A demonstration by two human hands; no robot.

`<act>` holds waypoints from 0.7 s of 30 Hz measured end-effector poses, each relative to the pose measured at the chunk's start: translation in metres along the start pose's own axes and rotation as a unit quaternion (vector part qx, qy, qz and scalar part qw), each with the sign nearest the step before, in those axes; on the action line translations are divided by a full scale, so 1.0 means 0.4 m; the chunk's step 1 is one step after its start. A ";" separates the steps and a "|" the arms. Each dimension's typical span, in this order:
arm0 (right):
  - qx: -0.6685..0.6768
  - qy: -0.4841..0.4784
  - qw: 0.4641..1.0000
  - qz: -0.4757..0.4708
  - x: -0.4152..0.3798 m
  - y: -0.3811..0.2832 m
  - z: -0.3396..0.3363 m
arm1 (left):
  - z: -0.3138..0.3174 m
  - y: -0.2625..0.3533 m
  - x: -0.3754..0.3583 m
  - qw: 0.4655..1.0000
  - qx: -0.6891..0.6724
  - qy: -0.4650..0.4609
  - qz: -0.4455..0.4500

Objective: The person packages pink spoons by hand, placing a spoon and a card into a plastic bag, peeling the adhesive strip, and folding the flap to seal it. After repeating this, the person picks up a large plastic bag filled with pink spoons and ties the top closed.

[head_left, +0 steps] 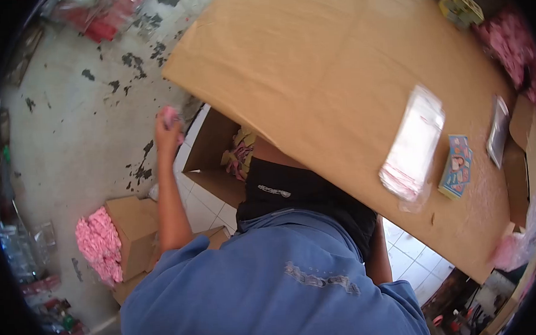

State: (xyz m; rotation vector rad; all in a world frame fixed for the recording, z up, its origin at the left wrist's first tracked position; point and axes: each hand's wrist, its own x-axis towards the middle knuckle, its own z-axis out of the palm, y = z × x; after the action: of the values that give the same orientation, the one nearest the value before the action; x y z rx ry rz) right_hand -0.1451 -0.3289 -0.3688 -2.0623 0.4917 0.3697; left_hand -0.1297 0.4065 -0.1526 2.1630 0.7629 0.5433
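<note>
My left hand [168, 133] is out to the left, near the table's corner, with its fingers closed round a small pink bundle [170, 117]. Just right of it, partly under the table, an open cardboard box [211, 185] contains pink and yellow pieces [242, 155]. My right arm [378, 256] hangs beside my body, and its hand is hidden. On the brown-covered table [311, 62] lie a stack of clear plastic sleeves [415, 141] and a blue and yellow pack of printed cards [456, 167].
A carton [135, 229] with a heap of pink pieces [99, 243] stands at lower left. A dark flat packet [497, 131] lies near the table's right edge. Pink material [510, 45] and a yellow object [461, 7] are at upper right. Clear plastic items [21, 253] line the far left.
</note>
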 end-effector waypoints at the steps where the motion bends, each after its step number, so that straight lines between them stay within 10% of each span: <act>1: 0.001 -0.002 1.000 0.001 -0.002 0.002 -0.002 | 0.042 -0.006 -0.038 0.999 -0.024 -0.027 -0.023; 7: 0.014 -0.002 1.000 0.000 -0.051 0.036 -0.011 | 0.258 -0.214 -0.113 0.961 0.190 -0.197 0.045; 9: 0.021 -0.004 1.000 -0.013 -0.091 0.058 0.006 | 0.307 -0.258 -0.077 0.957 0.113 -0.200 0.176; 12: 0.036 -0.087 0.991 -0.094 -0.140 0.089 0.072 | 0.350 -0.115 -0.074 0.977 -0.056 -0.201 0.044; 17: -0.211 -0.248 0.941 -0.092 -0.420 -0.330 -0.102 | 0.475 -0.146 -0.013 0.965 -0.035 -0.243 0.086; 21: -0.227 -0.529 0.799 -0.171 -0.466 -0.547 -0.315 | 0.525 -0.029 -0.065 0.957 -0.033 -0.273 0.091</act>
State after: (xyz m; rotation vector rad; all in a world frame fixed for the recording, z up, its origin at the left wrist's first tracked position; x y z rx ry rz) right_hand -0.1941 -0.2984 -0.0605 -1.9354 -0.7082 1.3969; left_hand -0.0286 0.2857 -0.2946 2.1802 0.2406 0.0415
